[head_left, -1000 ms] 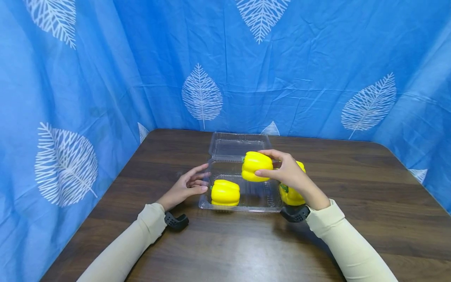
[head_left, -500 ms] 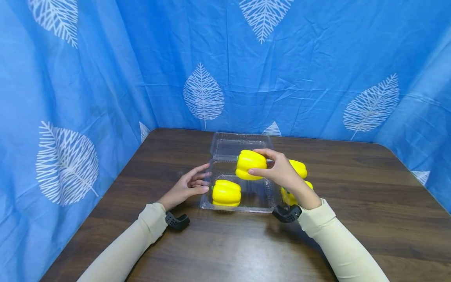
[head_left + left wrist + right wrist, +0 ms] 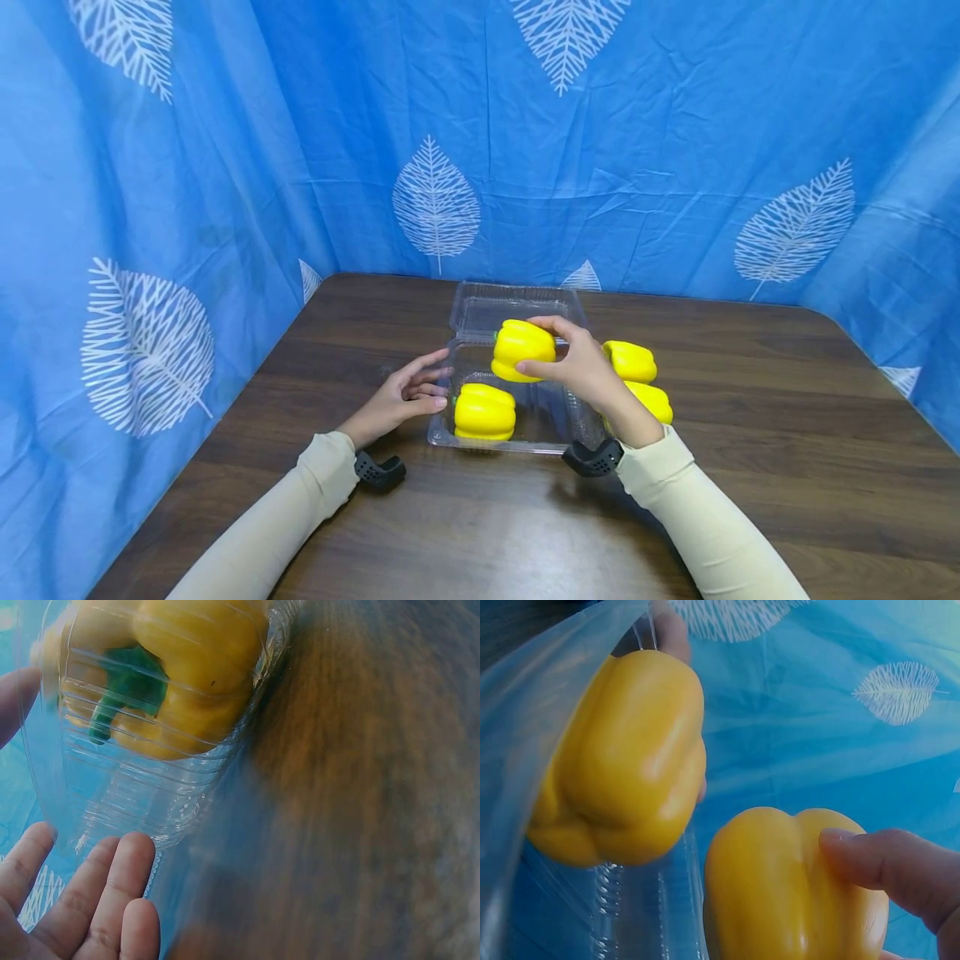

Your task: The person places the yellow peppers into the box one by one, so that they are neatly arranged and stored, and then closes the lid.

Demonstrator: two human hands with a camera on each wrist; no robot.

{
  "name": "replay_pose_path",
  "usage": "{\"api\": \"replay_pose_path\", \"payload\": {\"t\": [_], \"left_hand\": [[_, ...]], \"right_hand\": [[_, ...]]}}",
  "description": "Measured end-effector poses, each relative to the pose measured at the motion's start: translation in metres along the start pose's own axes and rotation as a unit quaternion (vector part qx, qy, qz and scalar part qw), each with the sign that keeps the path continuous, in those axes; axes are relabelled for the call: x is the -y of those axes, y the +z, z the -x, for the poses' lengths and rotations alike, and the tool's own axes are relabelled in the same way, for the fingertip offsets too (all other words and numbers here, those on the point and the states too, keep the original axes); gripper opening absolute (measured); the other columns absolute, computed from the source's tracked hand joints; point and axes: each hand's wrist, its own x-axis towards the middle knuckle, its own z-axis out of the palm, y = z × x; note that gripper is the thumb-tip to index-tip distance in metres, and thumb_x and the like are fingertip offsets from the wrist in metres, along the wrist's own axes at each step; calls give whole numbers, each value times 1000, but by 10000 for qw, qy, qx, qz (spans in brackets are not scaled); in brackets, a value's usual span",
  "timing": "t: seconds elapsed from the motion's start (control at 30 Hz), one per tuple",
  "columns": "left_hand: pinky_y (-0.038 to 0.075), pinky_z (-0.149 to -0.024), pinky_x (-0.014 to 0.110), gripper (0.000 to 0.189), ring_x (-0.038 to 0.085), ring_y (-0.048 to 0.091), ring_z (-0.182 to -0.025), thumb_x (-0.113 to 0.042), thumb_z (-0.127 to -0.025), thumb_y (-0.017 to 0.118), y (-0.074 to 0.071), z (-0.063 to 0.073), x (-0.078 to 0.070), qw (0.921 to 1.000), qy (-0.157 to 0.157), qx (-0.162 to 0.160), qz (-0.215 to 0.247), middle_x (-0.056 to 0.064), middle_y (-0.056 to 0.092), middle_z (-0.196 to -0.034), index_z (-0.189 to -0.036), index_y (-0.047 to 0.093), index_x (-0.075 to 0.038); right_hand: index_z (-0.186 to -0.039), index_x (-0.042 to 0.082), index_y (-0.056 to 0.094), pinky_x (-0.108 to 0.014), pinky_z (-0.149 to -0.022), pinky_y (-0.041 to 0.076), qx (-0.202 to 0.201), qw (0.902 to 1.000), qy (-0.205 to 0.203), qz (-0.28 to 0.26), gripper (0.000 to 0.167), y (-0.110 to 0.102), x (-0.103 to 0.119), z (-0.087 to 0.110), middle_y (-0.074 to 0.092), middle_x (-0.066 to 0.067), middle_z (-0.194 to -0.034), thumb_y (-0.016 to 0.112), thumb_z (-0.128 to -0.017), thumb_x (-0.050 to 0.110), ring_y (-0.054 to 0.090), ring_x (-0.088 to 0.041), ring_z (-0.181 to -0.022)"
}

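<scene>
My right hand [image 3: 581,362] grips a yellow bell pepper [image 3: 522,351] between thumb and fingers, holding it above the clear plastic container [image 3: 487,447]. In the right wrist view the thumb presses on that pepper's side. Inside the container, at the front left, lies another yellow pepper [image 3: 484,412]; its green stem [image 3: 135,682] shows through the wall in the left wrist view. My left hand [image 3: 397,400] is at the container's left side, fingers extended and spread, fingertips right at the wall. The hinged lid [image 3: 517,308] lies folded back behind the base.
Two more yellow peppers, a farther pepper [image 3: 632,361] and a nearer pepper [image 3: 651,402], lie right of the container; my right forearm partly hides the nearer one. Dark wooden tabletop [image 3: 765,417] surrounds them. A blue leaf-print curtain [image 3: 660,125] hangs behind and at the sides.
My right hand has moved left with its pepper, from over the container's right part toward its middle, uncovering more of the two peppers on the right. The left hand stays at the wall.
</scene>
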Motion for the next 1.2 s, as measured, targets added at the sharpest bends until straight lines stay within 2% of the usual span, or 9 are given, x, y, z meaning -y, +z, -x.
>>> {"api": "replay_pose_path", "payload": {"t": [0.2, 0.43, 0.7, 0.97, 1.2], "left_hand": [[51, -113, 40, 81, 41, 60, -135, -19, -101, 73, 0, 0, 0, 10000, -62, -4, 6, 24, 45, -166, -170, 32, -7], [51, -114, 42, 80, 39, 61, -134, -18, -102, 72, 1, 1, 1, 10000, -74, -16, -52, 24, 46, -166, -170, 32, -7], [52, -113, 42, 80, 39, 60, -134, -19, -102, 72, 0, 1, 2, 10000, -52, 21, 15, 25, 45, -166, -170, 32, -7], [53, -111, 36, 80, 36, 60, -135, -19, -102, 72, 0, -2, 4, 9999, -100, 50, 23, 23, 45, -167, -170, 32, -8], [54, -110, 40, 80, 38, 60, -135, -18, -102, 73, 0, -2, 4, 9999, -154, -4, -55, 24, 46, -165, -170, 32, -6]], "right_hand": [[-155, 3, 52, -47, -95, 60, -38, 10000, 11, -88, 71, 7, 1, -2, 59, -22, -146, 84, -94, 18, 61, -41, -123], [-156, 6, 52, -46, -93, 61, -35, 9999, 165, 37, 72, 16, 4, -6, 61, -20, -145, 84, -93, 20, 61, -41, -121], [-155, 0, 50, -49, -98, 61, 144, 9998, 105, -41, 71, 26, 7, -12, 61, -24, -143, 84, -94, 14, 64, -39, -117], [-154, 2, 50, -53, -103, 58, 182, 9994, 265, -83, 69, 35, 10, -19, 59, -22, -146, 83, -94, 8, 63, -39, -120], [-152, 5, 52, -55, -105, 56, 463, 9987, 229, -39, 63, 42, 12, -29, 60, -21, -143, 80, -95, 6, 61, -40, -123]]}}
